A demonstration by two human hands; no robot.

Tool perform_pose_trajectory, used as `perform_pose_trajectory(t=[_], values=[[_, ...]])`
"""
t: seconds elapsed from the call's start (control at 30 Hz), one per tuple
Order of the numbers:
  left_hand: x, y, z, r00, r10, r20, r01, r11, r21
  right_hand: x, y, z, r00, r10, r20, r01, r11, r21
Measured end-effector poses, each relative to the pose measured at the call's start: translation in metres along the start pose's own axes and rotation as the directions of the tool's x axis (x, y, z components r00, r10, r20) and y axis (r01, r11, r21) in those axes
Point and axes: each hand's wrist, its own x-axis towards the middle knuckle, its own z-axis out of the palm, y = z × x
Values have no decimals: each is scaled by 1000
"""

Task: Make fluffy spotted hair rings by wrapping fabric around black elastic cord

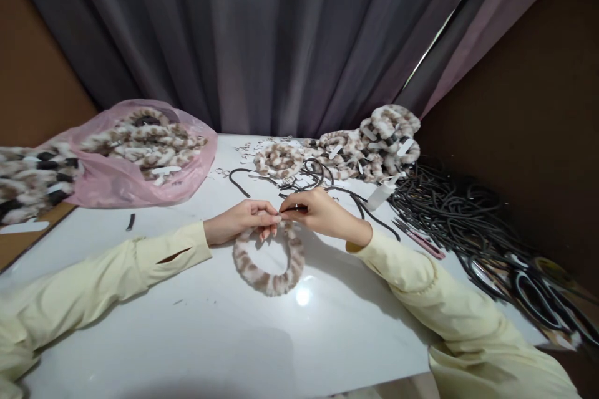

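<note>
The ring of plush fur in mottled cream and brown [269,280] hangs upright below the person's two hands, over the glossy white tabletop [201,343], and the hands meet at its top. The left hand [246,221] pinches the ring's upper end between thumb and fingers. The right hand [321,212] grips a small, dark, shiny tool [296,207] against its palm, its fingertips at that same spot; whether they also pinch the fur cannot be told. The ring looks very light and soft, its pile likely to squash under the fingers and hide the edges at the top, while its round shape suggests something springy inside that could push the ends apart. It should not be fragile, though fluffy pile may slide in a loose grasp. The firmest hold is probably close beside the meeting point, one pinch on each side, with the lower curve left free.
</note>
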Motion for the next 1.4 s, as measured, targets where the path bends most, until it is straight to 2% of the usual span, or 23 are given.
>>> perform_pose_trajectory(t=[0.17, 0.37, 0.47, 0.6, 0.7, 0.8, 0.9, 1.0, 1.07, 1.1, 1.17, 1.27, 1.33, 1.4], values=[[-3, 1, 4, 998, 31, -52, -29, 999, 36, 0, 1, -1, 1000, -16, 11, 16, 1000, 7], [-3, -1, 3, 998, 57, -20, -56, 998, 34, 0, 2, -1, 999, -26, 18, 26, 999, -18], [-3, -3, 7, 995, 75, -67, -69, 994, 87, 0, 1, -4, 996, -61, 61, 64, 997, -51], [-7, -5, 14, 970, 170, -172, -111, 945, 309, -2, -2, -13, 989, -88, 121, 107, 982, -157], [-11, -9, 16, 937, 300, -177, -163, 827, 538, -5, -3, -17, 986, -122, 110, 148, 951, -270], [-15, -17, 15, 871, 489, -48, -320, 639, 699, -6, 2, -14, 973, -220, 73, 231, 905, -357], [-17, -23, 14, 746, 653, 128, -489, 408, 771, -4, 10, -7, 962, -272, 19, 257, 881, -397], [-18, -24, 14, 622, 753, 215, -529, 203, 824, -2, 15, 1, 962, -274, -12, 245, 877, -413], [-18, -22, 13, 575, 782, 242, -511, 113, 852, -1, 18, 6, 967, -256, -10, 229, 881, -413], [-18, -21, 13, 567, 784, 252, -506, 90, 858, 0, 19, 9, 970, -242, -3, 219, 886, -409], [-18, -20, 13, 591, 761, 266, -504, 91, 859, 1, 22, 13, 975, -222, 5, 207, 899, -386], [-18, -17, 14, 650, 724, 230, -492, 171, 854, 3, 29, 20, 976, -218, 11, 211, 928, -306], [-17, -16, 16, 709, 696, 114, -433, 302, 850, 4, 36, 24, 977, -212, 14, 209, 952, -223], [-15, -14, 18, 791, 608, -74, -308, 500, 809, 4, 40, 27, 982, -185, -28, 178, 970, -166]])
